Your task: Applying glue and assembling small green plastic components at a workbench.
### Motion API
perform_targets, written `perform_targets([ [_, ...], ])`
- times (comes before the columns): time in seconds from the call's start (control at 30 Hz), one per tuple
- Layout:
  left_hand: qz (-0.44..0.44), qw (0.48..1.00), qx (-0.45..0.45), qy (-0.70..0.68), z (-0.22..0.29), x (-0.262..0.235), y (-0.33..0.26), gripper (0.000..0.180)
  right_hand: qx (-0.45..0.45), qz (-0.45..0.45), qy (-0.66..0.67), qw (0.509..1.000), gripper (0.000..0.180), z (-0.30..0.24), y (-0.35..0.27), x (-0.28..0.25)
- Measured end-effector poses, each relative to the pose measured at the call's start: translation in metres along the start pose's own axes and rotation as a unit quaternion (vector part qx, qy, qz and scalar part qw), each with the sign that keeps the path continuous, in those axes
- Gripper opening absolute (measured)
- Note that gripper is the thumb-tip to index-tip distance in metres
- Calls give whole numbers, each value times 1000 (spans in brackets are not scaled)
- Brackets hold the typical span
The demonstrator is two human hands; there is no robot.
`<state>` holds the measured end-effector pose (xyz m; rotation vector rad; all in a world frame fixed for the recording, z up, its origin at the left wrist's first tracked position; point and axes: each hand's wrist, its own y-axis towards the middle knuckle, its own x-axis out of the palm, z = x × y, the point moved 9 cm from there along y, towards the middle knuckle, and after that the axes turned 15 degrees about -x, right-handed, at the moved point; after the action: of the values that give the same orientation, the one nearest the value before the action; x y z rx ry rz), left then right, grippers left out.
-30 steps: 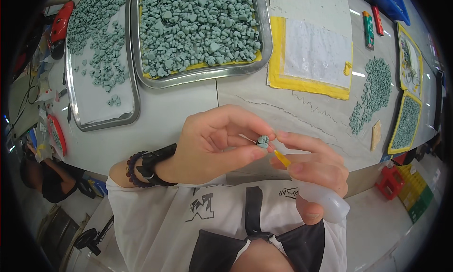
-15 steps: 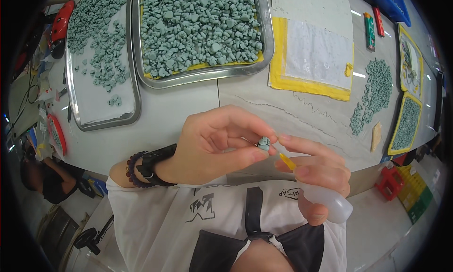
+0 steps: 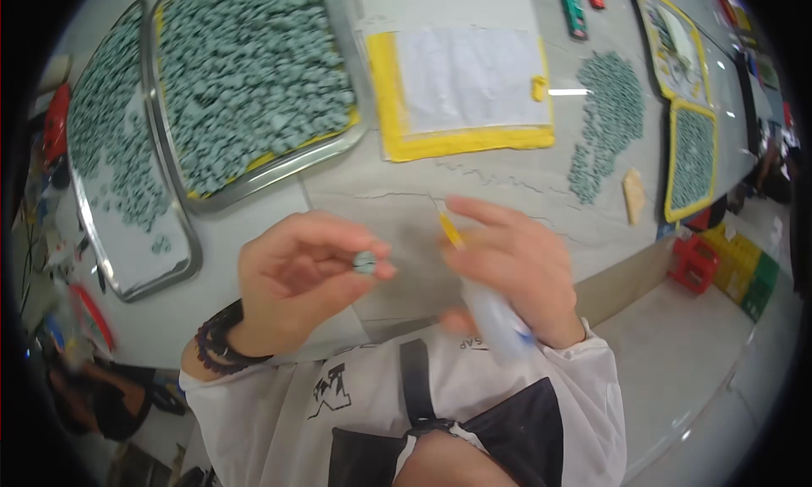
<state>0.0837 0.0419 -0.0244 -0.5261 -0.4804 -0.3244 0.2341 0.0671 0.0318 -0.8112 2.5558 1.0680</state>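
Note:
My left hand [image 3: 306, 280] pinches a small grey-green moulded piece [image 3: 364, 262] between thumb and fingertips, above the near part of the table. To its right, my right hand [image 3: 520, 259] is wrapped round a translucent white squeeze bottle [image 3: 497, 318], smeared by motion. The bottle's yellow needle tip [image 3: 450, 231] points up and away from me, apart from the piece. Both hands are in the air over the table edge, with a gap between them.
Metal trays of similar pieces stand far left: a full one [image 3: 254, 90] and a sparser one [image 3: 139, 271]. A yellow-edged white sheet [image 3: 474, 77] lies behind my hands. Right of it are a loose pile of small pieces [image 3: 611, 115], a tan scrap [image 3: 633, 196] and a green lighter [image 3: 573, 9].
My hands have drawn apart; the needle tip has left the piece. The bottle has swung more upright. The whole view has shifted, so the trays and sheet appear farther left.

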Motion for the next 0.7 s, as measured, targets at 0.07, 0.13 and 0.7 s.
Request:
perform_targets([
  [0.07, -21, 999, 31, 11, 5, 3, 0, 32, -13, -103, -202, 974, 32, 22, -15, 10],
  [0.13, -31, 999, 12, 38, 4, 6, -2, 31, -9, -124, -250, 960, 32, 25, -19, 7],
  [0.7, -37, 996, -39, 65, -14, 14, 5, 30, 185, -93, -474, 856, 14, 72, -43, -107],
])
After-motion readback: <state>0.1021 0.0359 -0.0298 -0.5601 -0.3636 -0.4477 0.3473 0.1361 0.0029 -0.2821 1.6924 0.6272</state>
